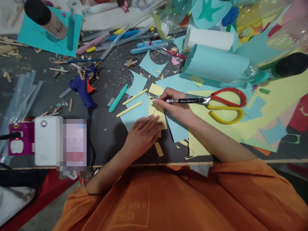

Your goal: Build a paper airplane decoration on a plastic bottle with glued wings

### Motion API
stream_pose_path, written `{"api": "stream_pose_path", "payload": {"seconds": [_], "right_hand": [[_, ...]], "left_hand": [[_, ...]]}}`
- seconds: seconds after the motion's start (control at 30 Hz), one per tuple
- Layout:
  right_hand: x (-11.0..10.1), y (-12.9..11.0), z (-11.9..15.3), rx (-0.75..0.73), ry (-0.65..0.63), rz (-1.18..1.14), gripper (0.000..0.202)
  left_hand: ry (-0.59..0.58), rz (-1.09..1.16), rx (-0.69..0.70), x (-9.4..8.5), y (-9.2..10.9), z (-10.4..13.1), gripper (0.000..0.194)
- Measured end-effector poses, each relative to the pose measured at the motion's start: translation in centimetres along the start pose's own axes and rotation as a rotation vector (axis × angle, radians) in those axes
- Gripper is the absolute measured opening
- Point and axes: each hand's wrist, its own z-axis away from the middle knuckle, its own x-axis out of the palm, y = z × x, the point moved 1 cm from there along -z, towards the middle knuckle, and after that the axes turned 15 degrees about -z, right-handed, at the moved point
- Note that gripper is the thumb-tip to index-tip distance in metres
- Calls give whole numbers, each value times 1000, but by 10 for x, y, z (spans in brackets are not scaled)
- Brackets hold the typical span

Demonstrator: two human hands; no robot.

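My right hand (178, 110) is closed around a black pen (186, 100), its writing end pointing left over a small piece of yellow paper (164, 122). A faint curved line shows on that paper. Flat on the lower left part of the same piece lies my left hand (143, 134), fingers stretched out. Two thin yellow paper strips (135, 96) rest on light blue paper beside the left hand. Scissors (228, 107) with one red and one yellow handle lie right of my right hand; their blades are mostly hidden behind the pen and hand.
A blue glue gun (83, 91) and a teal marker (118, 98) lie to the left. Near the front edge are a white power bank (47, 141) and a blurred phone-like screen (75, 141). Light blue (216, 64) and white paper tubes, bottles and scraps crowd the back right.
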Motion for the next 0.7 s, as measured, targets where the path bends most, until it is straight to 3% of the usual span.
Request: {"api": "stream_pose_path", "payload": {"seconds": [0.57, 0.7], "right_hand": [[0, 0, 1, -23, 40, -5, 27], [0, 1, 0, -21, -9, -9, 28]], "left_hand": [[-9, -8, -1, -1, 1, -1, 20], [-9, -4, 3, -1, 0, -1, 19]]}}
